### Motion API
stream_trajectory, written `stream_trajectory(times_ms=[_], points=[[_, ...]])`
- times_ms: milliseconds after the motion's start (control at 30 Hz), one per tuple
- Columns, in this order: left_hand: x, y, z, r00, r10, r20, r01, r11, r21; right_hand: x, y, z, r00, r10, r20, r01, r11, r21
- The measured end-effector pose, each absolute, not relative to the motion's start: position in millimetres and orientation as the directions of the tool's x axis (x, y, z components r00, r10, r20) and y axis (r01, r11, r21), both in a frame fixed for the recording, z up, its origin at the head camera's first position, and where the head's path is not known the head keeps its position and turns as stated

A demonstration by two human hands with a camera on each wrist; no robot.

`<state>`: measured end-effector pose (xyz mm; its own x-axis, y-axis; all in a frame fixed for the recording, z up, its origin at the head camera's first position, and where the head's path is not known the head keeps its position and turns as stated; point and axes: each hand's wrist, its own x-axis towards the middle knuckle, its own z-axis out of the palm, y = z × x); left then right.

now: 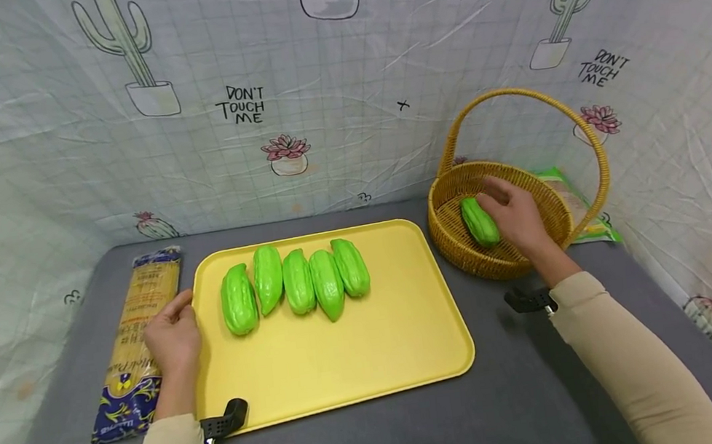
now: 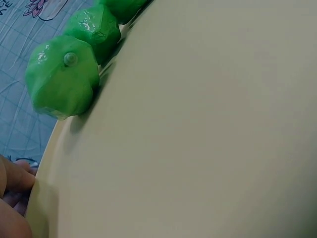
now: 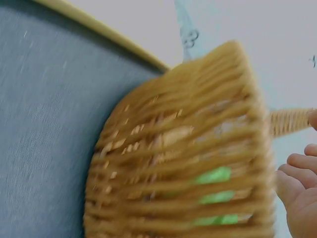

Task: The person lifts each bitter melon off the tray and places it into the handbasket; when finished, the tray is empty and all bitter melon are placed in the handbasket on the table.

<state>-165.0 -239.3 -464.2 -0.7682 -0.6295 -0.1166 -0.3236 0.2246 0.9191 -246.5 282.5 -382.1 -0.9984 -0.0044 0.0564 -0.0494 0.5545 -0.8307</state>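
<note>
Six glossy, lobed green vegetables (image 1: pixel 299 281)

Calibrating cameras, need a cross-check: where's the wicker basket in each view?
Head: wicker basket right of centre, beyond the tray's right edge, handle arching up.
Left wrist: not in it.
Right wrist: centre to lower right, large, seen from outside.
Shared landmark: yellow tray, in all three; top, left of centre, in right wrist.

Tray (image 1: pixel 358 357), basket (image 1: pixel 461 250), packets (image 1: pixel 134 335) on grey table (image 1: pixel 420 434)

green fruits (image 1: pixel 299 281): 6 | tray (image 1: pixel 358 353): 1 | basket (image 1: pixel 465 252): 1 | packets (image 1: pixel 137 327): 2 | hands (image 1: pixel 517 222): 2
</note>
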Motion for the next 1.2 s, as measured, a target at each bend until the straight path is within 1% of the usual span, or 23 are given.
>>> stream_trajectory(times_ms=[200, 467, 733, 1200], points=[[-166, -239, -464, -0.772, -0.625, -0.116, -0.316, 0.22, 0.923, -244, 270, -372, -0.998, -0.029, 0.051, -0.059, 0.494, -0.867], [-167, -239, -462, -0.77, -0.629, -0.107, -0.306, 0.217, 0.927, -239, 255, -368, -0.995, -0.073, 0.063, -0.09, 0.476, -0.875], [-166, -239, -463, -0.772, -0.627, -0.1, -0.301, 0.223, 0.927, -237, 237, -371, -0.987, -0.123, 0.1, -0.147, 0.473, -0.869], [-165, -239, -463, -0.77, -0.63, -0.098, -0.303, 0.226, 0.926, -233, 209, -381, -0.977, -0.207, 0.057, -0.14, 0.41, -0.901]])
